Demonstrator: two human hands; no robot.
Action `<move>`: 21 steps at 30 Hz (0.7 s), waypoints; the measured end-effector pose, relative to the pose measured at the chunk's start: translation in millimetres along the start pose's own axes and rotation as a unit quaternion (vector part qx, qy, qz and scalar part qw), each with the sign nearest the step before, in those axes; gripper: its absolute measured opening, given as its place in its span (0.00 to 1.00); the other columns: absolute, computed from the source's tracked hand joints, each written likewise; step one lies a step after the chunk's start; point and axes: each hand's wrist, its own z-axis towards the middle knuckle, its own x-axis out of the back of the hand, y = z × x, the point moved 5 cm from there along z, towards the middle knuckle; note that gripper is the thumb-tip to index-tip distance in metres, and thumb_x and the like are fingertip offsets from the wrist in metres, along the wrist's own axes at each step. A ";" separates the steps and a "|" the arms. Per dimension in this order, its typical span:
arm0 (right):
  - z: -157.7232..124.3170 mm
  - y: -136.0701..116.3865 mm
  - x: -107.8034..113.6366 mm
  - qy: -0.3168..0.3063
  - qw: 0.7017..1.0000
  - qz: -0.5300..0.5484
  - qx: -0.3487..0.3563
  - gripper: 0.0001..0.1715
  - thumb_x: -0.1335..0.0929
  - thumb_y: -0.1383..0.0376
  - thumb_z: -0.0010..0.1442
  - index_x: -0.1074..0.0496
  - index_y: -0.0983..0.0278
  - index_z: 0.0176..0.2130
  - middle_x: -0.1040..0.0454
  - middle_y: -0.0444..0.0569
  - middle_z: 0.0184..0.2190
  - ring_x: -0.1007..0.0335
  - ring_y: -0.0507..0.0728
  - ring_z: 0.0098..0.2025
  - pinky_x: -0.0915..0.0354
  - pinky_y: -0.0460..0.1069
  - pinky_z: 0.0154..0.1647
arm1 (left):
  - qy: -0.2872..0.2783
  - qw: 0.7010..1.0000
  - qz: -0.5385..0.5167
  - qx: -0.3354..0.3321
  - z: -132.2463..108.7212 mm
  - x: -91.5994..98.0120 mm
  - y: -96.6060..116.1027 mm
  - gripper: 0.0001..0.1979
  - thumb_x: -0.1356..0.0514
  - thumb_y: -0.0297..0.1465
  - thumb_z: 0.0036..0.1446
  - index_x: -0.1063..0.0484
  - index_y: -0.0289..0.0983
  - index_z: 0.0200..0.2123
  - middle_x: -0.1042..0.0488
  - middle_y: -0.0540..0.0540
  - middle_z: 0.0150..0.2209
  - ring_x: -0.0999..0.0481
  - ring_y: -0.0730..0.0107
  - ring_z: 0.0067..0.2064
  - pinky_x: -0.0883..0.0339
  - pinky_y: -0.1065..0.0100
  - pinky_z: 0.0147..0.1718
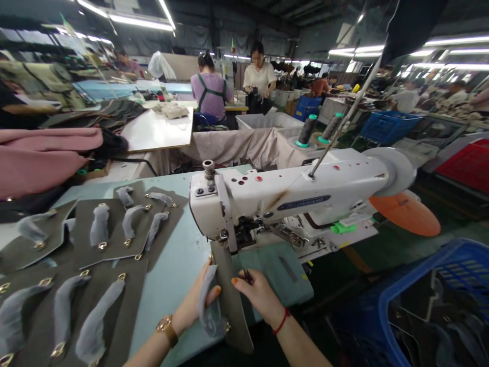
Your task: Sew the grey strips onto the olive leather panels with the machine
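Observation:
A long dark grey panel (233,306) runs under the needle area of a white sewing machine (275,193), its near end hanging past the table edge. On its left side is a handle wrapped in translucent film (206,295), with gold-coloured metal fittings. My left hand (193,303) is closed on the panel's left edge by this handle, thumb on top. To the right of the panel, my right hand (262,295) curls around small dark thread snips (247,276), mostly hidden in the palm; its thumb reaches the panel's right edge.
Several similar panels with film-wrapped handles (100,224) lie on the pale green table (171,285) at left. A blue basket (382,311) holding more panels stands at lower right. Thread cones (306,131) rise behind the machine. A person in purple (209,89) sits beyond.

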 end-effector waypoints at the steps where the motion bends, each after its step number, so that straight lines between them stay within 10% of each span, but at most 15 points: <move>1: -3.7 6.4 -3.6 0.014 1.000 0.023 -0.009 0.17 0.31 0.56 0.54 0.35 0.66 0.25 0.39 0.41 0.21 0.45 0.49 0.25 0.47 0.45 0.26 | 0.011 1.000 -0.019 0.015 -3.7 -6.3 2.9 0.33 0.45 0.46 0.59 0.46 0.38 0.63 0.45 0.39 0.64 0.51 0.49 0.66 0.55 0.47 0.64; 11: -16.2 14.2 -18.4 0.130 0.990 -0.047 0.017 0.21 0.33 0.52 0.56 0.29 0.68 0.27 0.31 0.46 0.23 0.40 0.52 0.26 0.43 0.44 0.24 | 0.096 0.918 -0.282 0.261 9.0 -24.9 67.8 0.25 0.46 0.46 0.59 0.33 0.35 0.53 0.28 0.42 0.53 0.27 0.58 0.52 0.36 0.60 0.56; 21: -18.8 0.6 -17.8 0.135 0.988 -0.076 0.023 0.18 0.33 0.56 0.56 0.31 0.68 0.25 0.33 0.45 0.21 0.42 0.51 0.25 0.46 0.45 0.24 | 0.061 0.934 -0.245 0.252 3.1 -24.2 68.6 0.23 0.46 0.46 0.59 0.30 0.39 0.52 0.24 0.46 0.48 0.29 0.56 0.54 0.35 0.61 0.56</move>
